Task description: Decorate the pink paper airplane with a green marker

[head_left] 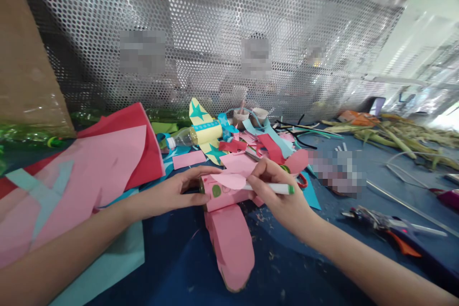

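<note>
While the left hand (pixel 182 189) is clamped on one end of the pink bottle (pixel 233 199), the right hand (pixel 274 174) grips a marker (pixel 280 188) near the bottle's other end; whether it also pinches the upper wing (pixel 229 180), I cannot tell. Between the hands, nearer the wearer, lies the lower wing (pixel 234 248). Right of the right hand lies a glue gun (pixel 410 236).

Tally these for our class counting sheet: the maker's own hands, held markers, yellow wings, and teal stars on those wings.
Hands: 2 (left hand gripping the pink model, right hand)
Held marker: 1
Yellow wings: 2
Teal stars: 2
Total: 7
</note>
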`<action>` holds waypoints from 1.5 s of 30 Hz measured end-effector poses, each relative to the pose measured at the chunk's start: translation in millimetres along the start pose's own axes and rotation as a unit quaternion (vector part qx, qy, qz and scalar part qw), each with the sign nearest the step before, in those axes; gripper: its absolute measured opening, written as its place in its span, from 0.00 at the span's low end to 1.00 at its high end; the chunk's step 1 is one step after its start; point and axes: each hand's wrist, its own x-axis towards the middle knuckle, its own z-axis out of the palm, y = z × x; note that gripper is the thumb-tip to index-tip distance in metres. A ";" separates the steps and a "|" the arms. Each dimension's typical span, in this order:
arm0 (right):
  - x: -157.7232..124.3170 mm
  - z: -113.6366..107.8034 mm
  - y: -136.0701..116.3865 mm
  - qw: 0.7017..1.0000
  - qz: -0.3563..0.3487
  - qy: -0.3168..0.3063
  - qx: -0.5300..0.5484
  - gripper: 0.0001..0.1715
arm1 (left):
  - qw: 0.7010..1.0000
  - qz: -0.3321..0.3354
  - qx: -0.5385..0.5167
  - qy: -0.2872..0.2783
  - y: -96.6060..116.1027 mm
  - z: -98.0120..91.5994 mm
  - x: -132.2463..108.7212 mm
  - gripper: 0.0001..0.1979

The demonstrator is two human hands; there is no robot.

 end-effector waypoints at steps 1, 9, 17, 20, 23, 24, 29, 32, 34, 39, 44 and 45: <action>0.1 0.1 -0.3 1.000 -0.002 -0.001 0.001 0.13 | 1.000 -0.001 -0.001 -0.001 0.6 0.2 -0.1 0.31; 1.1 1.2 -1.6 1.000 -0.006 0.005 0.003 0.15 | 1.000 -0.004 -0.008 -0.005 2.2 0.4 -0.1 0.31; -0.6 0.5 -2.1 1.000 -0.001 -0.009 0.005 0.14 | 1.000 0.003 0.004 0.001 -5.5 -2.1 0.7 0.32; -0.9 0.3 -2.1 1.000 0.001 -0.012 0.006 0.14 | 1.000 0.003 0.005 -0.003 -5.8 -2.3 0.7 0.32; -0.6 0.9 -1.1 1.000 0.003 -0.004 0.006 0.13 | 1.000 0.009 0.009 -0.001 -8.0 -3.1 0.4 0.31; -0.3 1.2 -0.8 1.000 0.006 -0.002 0.005 0.13 | 1.000 0.013 0.009 0.000 -9.2 -3.4 0.4 0.31; 0.6 0.8 0.4 1.000 0.013 0.007 -0.005 0.13 | 1.000 0.014 0.010 0.001 -13.8 -3.9 0.8 0.31; 0.2 -0.3 1.0 1.000 0.012 0.008 -0.010 0.12 | 1.000 0.014 0.010 -0.004 -13.4 -3.8 1.2 0.31; -0.1 -0.7 1.5 1.000 0.010 0.011 -0.014 0.12 | 1.000 0.014 0.012 -0.004 -12.9 -4.2 1.2 0.31; 1.2 -1.2 1.7 1.000 0.007 0.008 -0.008 0.12 | 1.000 0.007 0.012 -0.002 -13.0 -4.8 0.5 0.30; 2.5 -0.9 0.7 1.000 0.011 0.009 -0.008 0.12 | 1.000 0.013 0.010 0.001 -13.3 -4.1 0.8 0.31; 2.5 -0.7 0.5 1.000 0.009 0.006 -0.006 0.12 | 1.000 0.013 0.012 0.001 -13.2 -4.0 0.9 0.31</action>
